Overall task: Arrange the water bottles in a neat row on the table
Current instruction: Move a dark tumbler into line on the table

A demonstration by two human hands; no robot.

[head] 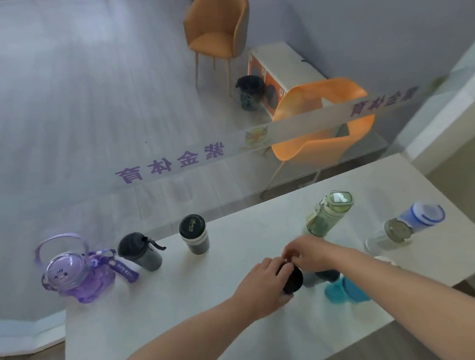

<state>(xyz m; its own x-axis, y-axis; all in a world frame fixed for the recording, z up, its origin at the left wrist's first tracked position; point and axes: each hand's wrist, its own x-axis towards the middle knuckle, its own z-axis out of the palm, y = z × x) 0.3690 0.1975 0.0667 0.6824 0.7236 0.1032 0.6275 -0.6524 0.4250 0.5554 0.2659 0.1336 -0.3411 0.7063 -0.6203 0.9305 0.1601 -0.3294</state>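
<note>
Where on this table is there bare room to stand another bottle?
Bare tabletop lies between the black-lidded tumbler and the green bottle, and near left, in front of the purple bottle. Crowded: the right, where the left hand and right hand hold a black bottle beside the teal bottle.

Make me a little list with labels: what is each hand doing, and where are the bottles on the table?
left hand: grips the black bottle from the side
right hand: pinches at that bottle's top
left part of table: purple bottle, dark grey bottle, black-lidded tumbler, side by side
right part: green bottle, blue-white bottle, clear bottle, spread out
near right forearm: teal bottle
</note>
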